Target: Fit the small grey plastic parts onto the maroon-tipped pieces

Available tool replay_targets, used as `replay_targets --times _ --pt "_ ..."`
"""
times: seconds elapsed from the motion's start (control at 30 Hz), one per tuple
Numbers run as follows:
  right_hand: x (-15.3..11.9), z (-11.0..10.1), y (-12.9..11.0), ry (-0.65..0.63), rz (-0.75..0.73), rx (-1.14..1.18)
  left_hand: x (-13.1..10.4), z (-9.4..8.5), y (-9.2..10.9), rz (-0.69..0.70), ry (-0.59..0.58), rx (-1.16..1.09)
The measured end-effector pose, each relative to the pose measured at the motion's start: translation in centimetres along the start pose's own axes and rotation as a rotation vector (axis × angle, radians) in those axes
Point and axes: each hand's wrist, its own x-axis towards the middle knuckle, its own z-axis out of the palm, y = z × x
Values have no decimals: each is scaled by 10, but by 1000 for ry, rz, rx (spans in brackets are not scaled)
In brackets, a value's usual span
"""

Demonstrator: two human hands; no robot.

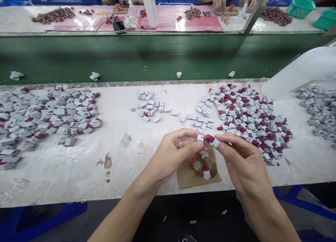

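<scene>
Right of centre, my left grip (174,149) is pinching a white plastic block (200,138), my right grip (245,163) a maroon-and-white plastic piece (215,142); uneven pressure could be popping either loose.

The pink mat (168,25) on the far tabletop (15,21) reads "SPY" and "FAMILY" in small dark capitals along its near edge; paler lettering farther right is too faint to read.

1. The white table (89,182) was stained brown in places.
2. Heaped pieces (55,110) lay at left.
3. White blocks (150,102) lay scattered mid-table.
4. Maroon-and-white pieces (250,119) were piled at right.
5. Cardboard (187,180) rested near the front edge.
</scene>
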Motion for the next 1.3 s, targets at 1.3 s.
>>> replay_targets --times 1.3 --pt "311 74 -14 -12 -239 -1493 196 -187 133 214 830 973"
